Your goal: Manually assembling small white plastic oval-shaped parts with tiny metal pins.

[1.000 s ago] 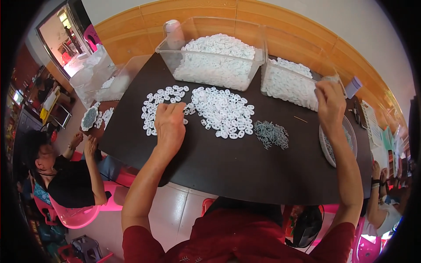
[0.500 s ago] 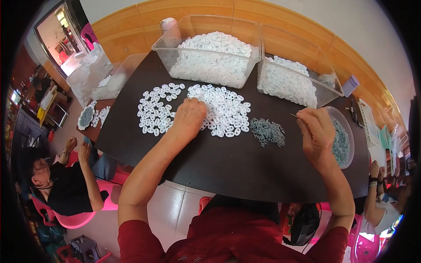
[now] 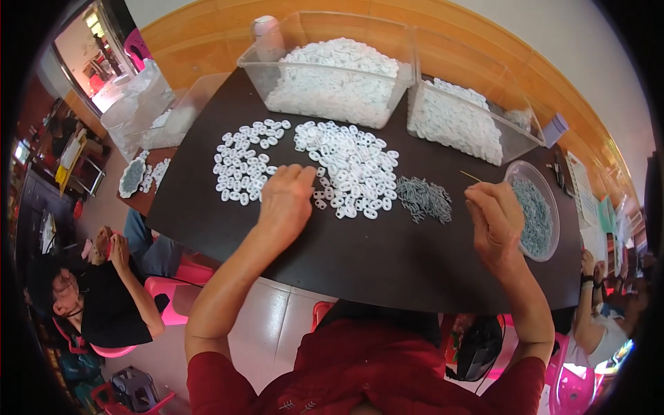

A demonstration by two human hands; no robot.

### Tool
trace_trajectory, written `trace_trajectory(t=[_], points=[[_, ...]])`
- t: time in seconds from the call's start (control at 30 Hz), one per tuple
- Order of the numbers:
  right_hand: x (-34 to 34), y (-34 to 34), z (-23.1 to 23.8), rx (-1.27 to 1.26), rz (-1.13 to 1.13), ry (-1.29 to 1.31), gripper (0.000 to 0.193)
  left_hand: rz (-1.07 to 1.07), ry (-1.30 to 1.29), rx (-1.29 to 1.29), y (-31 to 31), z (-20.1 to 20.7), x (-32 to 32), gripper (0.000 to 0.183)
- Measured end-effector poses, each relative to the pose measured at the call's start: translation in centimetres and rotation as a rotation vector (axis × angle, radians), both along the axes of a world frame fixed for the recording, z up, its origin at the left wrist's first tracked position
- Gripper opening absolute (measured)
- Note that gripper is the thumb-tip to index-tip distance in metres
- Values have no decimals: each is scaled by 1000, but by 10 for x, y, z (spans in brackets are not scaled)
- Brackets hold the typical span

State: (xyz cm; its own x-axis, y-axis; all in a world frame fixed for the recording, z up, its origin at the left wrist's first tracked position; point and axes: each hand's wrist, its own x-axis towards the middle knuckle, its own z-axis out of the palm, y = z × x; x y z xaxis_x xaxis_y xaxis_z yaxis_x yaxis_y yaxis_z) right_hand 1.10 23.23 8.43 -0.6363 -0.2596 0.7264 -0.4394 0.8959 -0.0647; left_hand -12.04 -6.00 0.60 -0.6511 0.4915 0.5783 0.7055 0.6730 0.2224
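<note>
My left hand point(image 3: 285, 204) is between two groups of small white oval plastic pieces with two holes each: a spread-out group point(image 3: 238, 166) on its left and a heaped pile point(image 3: 353, 169) on its right. Its fingers are curled down and together; the tips, and anything in them, are hidden. Off the table at the right, my right hand point(image 3: 496, 218) pinches a thin gold-coloured stick point(image 3: 471, 176) that points up and to the left. A heap of small grey screw-like pieces point(image 3: 424, 199) lies to the left of this hand. Beside it on the right sits a round clear tub point(image 3: 550, 252) of the same grey pieces.
Two clear plastic bins point(image 3: 325, 69) point(image 3: 515, 138) full of white pieces stand along the back of the dark table point(image 3: 346, 270). A lilac-capped container point(image 3: 555, 129) is at the back right. At the left, a person point(image 3: 97, 301) sits by a smaller table; another person's arms point(image 3: 588, 297) show at right.
My left hand has drawn slightly down and left, away from the heaped pile. My right hand still holds the gold-coloured stick, tilted a little differently. The whole view has shifted slightly.
</note>
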Motion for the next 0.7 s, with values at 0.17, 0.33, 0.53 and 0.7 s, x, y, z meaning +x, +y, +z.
trace_trajectory(t=[0.17, 0.33, 0.53, 0.7], points=[[1, -9, -10, -44, 35, -55, 24, -134, -97, 49, 0, -9, 8, 17], [5, -14, -21, -73, 41, -97, 25, -226, -287, 123, 6, 1, 23, 29], [11, -16, -44, -112, 61, -161, 24, -289, -387, 242, 18, 7, 42, 32], [13, -23, -53, -154, 82, -203, 24, -234, -144, 228, 21, 5, 50, 33]])
